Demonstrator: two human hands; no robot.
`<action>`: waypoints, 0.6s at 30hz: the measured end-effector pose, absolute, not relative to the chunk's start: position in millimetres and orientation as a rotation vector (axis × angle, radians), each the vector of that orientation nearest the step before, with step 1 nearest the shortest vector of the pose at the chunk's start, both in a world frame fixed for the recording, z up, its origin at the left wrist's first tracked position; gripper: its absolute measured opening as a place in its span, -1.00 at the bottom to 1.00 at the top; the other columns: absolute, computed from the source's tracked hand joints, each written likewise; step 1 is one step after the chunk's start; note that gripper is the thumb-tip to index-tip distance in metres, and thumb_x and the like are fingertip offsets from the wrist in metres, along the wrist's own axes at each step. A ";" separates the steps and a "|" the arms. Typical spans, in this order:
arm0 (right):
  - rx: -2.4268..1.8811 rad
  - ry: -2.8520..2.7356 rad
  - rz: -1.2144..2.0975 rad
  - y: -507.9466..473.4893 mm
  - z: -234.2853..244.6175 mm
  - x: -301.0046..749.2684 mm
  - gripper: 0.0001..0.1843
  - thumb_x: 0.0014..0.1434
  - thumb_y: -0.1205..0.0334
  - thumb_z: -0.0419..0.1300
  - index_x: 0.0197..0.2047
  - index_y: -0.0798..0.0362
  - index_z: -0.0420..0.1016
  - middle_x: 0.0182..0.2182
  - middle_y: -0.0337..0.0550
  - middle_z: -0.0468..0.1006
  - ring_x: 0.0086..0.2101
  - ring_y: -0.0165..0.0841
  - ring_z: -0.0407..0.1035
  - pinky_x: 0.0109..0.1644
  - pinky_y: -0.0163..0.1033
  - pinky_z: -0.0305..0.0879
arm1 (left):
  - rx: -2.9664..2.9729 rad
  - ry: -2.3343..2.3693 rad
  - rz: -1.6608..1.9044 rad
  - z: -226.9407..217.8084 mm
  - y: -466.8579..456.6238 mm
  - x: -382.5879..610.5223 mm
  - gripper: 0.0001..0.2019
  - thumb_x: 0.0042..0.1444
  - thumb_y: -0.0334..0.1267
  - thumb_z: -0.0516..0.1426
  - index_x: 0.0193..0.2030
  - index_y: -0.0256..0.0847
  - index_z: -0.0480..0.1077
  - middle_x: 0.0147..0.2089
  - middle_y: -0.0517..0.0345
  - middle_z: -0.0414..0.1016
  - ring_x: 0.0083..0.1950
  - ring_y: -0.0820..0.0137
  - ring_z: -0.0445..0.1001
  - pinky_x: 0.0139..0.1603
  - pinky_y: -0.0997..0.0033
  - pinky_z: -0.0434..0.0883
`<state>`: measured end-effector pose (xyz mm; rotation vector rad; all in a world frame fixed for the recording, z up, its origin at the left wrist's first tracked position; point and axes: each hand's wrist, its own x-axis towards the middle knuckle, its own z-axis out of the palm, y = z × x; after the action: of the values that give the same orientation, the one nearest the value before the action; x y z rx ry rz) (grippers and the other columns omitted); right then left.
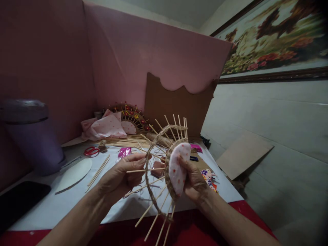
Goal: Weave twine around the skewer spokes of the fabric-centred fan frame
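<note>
Forearms (77,218) flank the fan (179,167), long axis upright, sticks (155,169) leftward.

No text, label, brand, number or sign can be read.

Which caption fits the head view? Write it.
Left fingers touch the twine across fanned sticks; right fingers hold the spotted cloth half-circle.
</note>
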<state>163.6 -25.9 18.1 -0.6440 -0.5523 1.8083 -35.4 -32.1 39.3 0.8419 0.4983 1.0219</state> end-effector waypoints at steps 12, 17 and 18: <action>-0.579 -0.591 1.857 -25.7 17.4 165.6 -0.80 -0.13 0.21 0.33 -0.38 0.09 0.52 -0.44 -0.12 0.61 -0.42 -0.24 0.51 -0.23 -0.10 0.45 | 0.895 0.575 0.969 37.5 -32.1 -35.0 -0.86 -0.07 -0.33 0.22 -0.52 -0.31 0.34 -0.69 0.34 0.10 -0.66 0.66 -0.09 -0.65 0.61 -0.10; -0.571 -0.567 1.844 -24.7 19.9 165.2 -0.80 -0.15 0.22 0.34 -0.39 0.09 0.52 -0.44 -0.11 0.61 -0.44 -0.23 0.50 -0.28 -0.10 0.46 | 0.906 0.643 0.978 38.5 -34.4 -32.7 -0.89 -0.10 -0.37 0.22 -0.49 -0.29 0.34 -0.70 0.35 0.13 -0.67 0.66 -0.06 -0.66 0.60 -0.13; -0.581 -0.558 1.825 -24.3 20.9 164.9 -0.80 -0.16 0.22 0.35 -0.40 0.09 0.52 -0.45 -0.11 0.61 -0.45 -0.24 0.50 -0.30 -0.12 0.47 | 0.914 0.655 0.984 39.3 -34.8 -31.6 -0.88 -0.13 -0.38 0.24 -0.49 -0.28 0.34 -0.70 0.36 0.14 -0.67 0.65 -0.05 -0.66 0.60 -0.14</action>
<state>164.9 -24.3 20.9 -0.5810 -0.5579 1.8251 -31.6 -34.8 39.3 0.9142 0.6548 0.9841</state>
